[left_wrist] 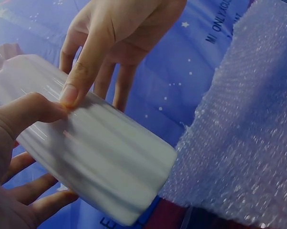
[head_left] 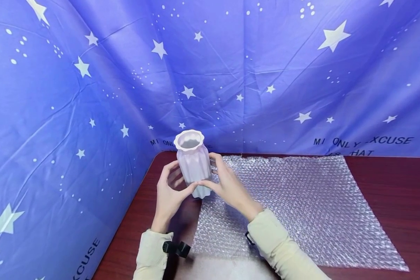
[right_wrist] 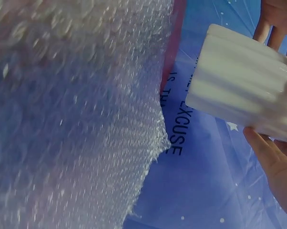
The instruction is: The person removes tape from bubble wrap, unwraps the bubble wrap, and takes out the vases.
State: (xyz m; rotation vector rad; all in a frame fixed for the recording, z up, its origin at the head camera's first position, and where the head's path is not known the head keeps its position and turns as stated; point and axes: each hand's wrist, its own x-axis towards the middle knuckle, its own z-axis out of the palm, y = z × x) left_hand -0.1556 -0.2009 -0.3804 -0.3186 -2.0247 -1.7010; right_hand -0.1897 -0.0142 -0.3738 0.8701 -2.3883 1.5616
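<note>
A pale, glossy vase (head_left: 194,165) with a scalloped, flared rim and ridged sides is held between both hands, mouth up and slightly tilted. My left hand (head_left: 169,198) grips its left side, thumb across the front and fingers behind. From the other side my right hand (head_left: 232,190) grips it likewise, and the two thumbs meet on the front. The left wrist view shows the thumbs together on the vase wall (left_wrist: 110,152). Its base appears raised off the tabletop, beside the left edge of a bubble wrap sheet (head_left: 294,206).
The bubble wrap lies flat over much of the dark red wooden table (head_left: 399,190). A blue cloth (head_left: 245,77) with white stars hangs behind and along the left side. A small black device (head_left: 176,249) is strapped at the left sleeve.
</note>
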